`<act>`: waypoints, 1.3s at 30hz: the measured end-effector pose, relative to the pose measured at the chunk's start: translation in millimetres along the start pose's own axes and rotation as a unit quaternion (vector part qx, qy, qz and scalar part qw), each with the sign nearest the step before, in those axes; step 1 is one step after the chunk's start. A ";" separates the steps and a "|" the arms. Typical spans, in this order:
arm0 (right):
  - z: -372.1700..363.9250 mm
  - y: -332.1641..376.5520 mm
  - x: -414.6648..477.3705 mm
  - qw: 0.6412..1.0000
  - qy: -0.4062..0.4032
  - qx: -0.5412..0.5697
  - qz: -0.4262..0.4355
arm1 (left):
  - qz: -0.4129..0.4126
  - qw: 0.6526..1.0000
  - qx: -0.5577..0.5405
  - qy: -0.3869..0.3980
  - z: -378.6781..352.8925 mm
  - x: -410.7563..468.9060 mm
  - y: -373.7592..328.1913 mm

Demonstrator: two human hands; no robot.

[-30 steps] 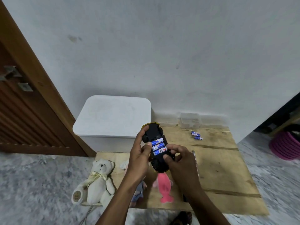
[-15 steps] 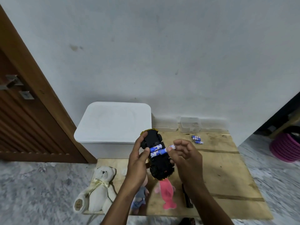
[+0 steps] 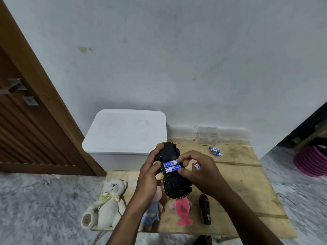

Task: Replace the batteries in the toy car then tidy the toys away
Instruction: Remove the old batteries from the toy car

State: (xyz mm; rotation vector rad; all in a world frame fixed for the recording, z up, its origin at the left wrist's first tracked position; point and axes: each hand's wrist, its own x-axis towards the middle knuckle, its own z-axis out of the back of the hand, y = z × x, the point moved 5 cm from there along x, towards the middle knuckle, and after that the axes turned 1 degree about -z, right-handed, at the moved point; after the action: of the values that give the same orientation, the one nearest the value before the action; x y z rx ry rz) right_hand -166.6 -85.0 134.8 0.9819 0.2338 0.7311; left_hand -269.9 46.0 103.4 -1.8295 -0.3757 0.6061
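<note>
Toy car (image 3: 172,171): yellow body, black underside turned up, held above the plywood counter (image 3: 247,188); two blue batteries (image 3: 171,166) sit side by side in its open compartment

Left hand (image 3: 149,177): closed around the car's left side, thumb by the batteries

Right hand (image 3: 200,171): fingertips pinched at the right ends of the seated batteries; one loose battery (image 3: 196,166) tucked among its curled fingers

Spare batteries (image 3: 215,151): three, lying together far right on the counter, near a clear plastic box (image 3: 208,134) at the wall

White lidded bin (image 3: 126,131): far left, beside the counter

Near edge, left to right: cream teddy bear (image 3: 108,206), small doll in blue (image 3: 152,212), pink plush toy (image 3: 183,212), black remote control (image 3: 205,211)
</note>
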 end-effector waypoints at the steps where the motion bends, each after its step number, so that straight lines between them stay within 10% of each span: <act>1: -3.5 2.2 1.6 0.998 0.017 -0.047 0.048 | 0.001 1.000 0.004 0.004 -0.8 -0.5 -1.2; 20: -16.4 5.9 2.0 0.977 0.062 -0.131 0.155 | -0.004 0.999 0.029 0.029 -5.2 -0.5 -0.2; 24: -1.2 5.4 -0.3 0.992 0.017 0.119 0.024 | -0.009 1.000 0.019 0.008 -0.5 -0.9 1.8; 28: 7.0 -10.9 -4.4 0.900 -0.048 0.404 -0.154 | -0.012 0.999 0.030 0.005 3.7 -0.5 4.6; 34: 1.3 -18.6 -9.3 0.808 -0.039 0.512 -0.290 | -0.019 0.999 0.038 0.011 3.3 -0.3 6.7; 39: -3.2 -24.8 -12.4 0.852 -0.043 0.411 -0.321 | -0.026 0.999 0.034 0.015 3.2 0.1 6.5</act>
State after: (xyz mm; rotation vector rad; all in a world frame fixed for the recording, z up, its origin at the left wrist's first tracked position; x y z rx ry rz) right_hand -166.1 -99.5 110.9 1.6225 0.7984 -0.0774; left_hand -271.9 46.4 96.5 -1.7567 -0.3773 0.5485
